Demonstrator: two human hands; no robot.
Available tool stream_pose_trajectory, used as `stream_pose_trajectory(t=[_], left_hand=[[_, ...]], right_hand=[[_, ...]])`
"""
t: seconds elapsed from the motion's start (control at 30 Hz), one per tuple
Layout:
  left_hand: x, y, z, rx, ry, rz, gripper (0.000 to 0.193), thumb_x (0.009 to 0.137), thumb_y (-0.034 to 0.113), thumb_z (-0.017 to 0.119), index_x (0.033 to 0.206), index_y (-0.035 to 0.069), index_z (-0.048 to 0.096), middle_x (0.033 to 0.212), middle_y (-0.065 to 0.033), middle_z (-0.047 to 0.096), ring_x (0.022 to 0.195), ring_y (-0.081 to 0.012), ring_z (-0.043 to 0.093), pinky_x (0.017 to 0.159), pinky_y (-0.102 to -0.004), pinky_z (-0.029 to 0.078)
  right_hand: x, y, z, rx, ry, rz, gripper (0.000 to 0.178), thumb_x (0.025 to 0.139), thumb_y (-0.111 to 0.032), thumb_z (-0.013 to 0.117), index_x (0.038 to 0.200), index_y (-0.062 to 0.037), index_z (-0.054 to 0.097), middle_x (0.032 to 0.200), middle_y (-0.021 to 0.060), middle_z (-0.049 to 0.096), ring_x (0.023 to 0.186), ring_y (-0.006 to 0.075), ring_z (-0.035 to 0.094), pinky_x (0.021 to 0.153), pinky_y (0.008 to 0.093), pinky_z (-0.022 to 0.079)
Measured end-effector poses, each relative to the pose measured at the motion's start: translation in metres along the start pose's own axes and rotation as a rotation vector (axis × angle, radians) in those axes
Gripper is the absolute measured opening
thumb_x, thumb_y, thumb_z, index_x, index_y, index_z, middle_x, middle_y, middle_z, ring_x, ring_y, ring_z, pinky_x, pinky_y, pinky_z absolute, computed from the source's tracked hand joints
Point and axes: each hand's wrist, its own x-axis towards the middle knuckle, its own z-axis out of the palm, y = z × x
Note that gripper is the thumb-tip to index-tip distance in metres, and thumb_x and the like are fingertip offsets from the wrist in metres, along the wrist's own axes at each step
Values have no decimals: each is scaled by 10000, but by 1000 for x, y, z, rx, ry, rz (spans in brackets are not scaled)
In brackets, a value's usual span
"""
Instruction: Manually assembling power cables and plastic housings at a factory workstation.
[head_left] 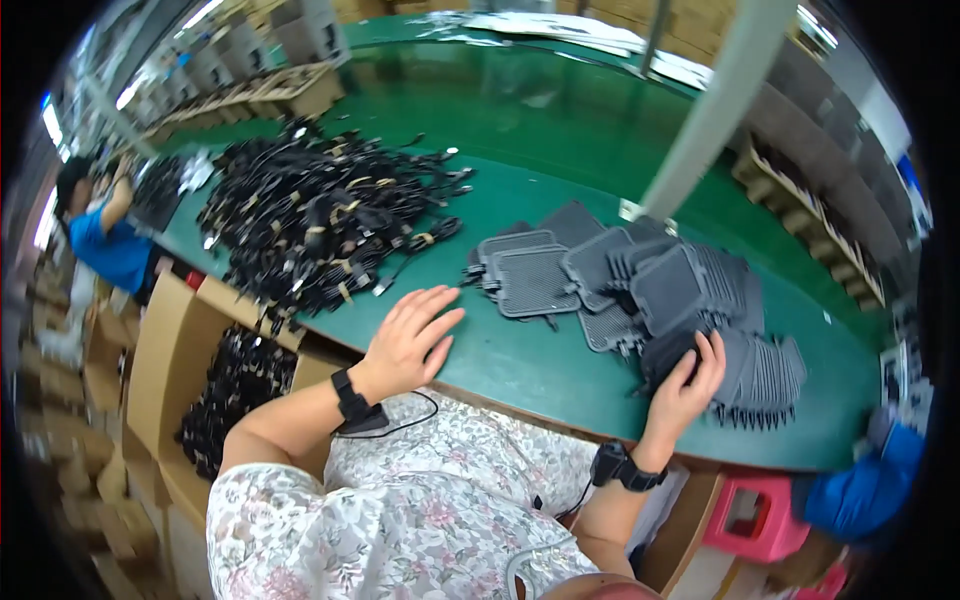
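Note:
My left hand [408, 342] is over the near edge of the green table, palm down with its fingers spread, and holds nothing. Just beyond it lies a big tangled heap of black cables [318, 215] with light metal plugs, some tied in bundles. My right hand [688, 388] is at the near side of a pile of dark grey, flat mesh-faced plastic panels [668, 290]. Its fingers are apart, at the edge of a row of overlapping panels [768, 375]; whether they touch one is hard to tell. Other panels [536, 282] lie loose toward the middle of the table.
A cardboard box [165, 360] of black cables [240, 385] stands beside me on the left. A grey post [715, 110] rises behind the panels. A pink stool [755, 520] is below the table at right. Another person in blue [108, 240] works at the far left.

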Motion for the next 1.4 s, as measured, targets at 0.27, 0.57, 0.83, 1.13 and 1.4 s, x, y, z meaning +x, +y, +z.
stream_pose_trajectory(t=[0.27,0.57,0.83,1.13,1.4], left_hand=[[-6,-4,2,68,84,44,339,723,40,617,1060,43,577,1222,-127,536,1128,-303,515,955,-425,409],[-13,-6,7,18,171,86,334,694,60,617,1025,46,579,1161,-117,551,1119,-287,510,965,-423,400],[-24,-16,11,-32,243,93,323,679,80,631,995,39,579,1104,-105,562,1103,-284,507,962,-421,399],[-28,-12,9,-71,318,-23,306,680,107,632,971,31,578,1040,-101,564,1049,-280,509,950,-408,393],[-35,-13,17,-216,300,-11,278,699,115,622,959,30,571,1031,-111,557,1049,-284,499,967,-400,376]], right_hand=[[-5,-6,-7,139,133,-70,173,899,11,470,1033,40,576,1126,153,560,1054,286,532,932,373,397],[-11,-12,-14,60,173,-240,161,891,71,440,984,48,569,1083,155,562,1011,277,546,892,362,421],[-58,-121,10,543,-51,-326,200,800,141,432,873,9,563,1008,129,539,962,306,527,860,391,432],[-97,-170,45,446,-360,-336,243,716,122,470,870,-32,579,964,140,527,907,301,526,775,390,427],[-98,-166,72,60,-238,-406,227,707,85,461,869,-22,577,909,125,529,866,300,527,700,391,412]])
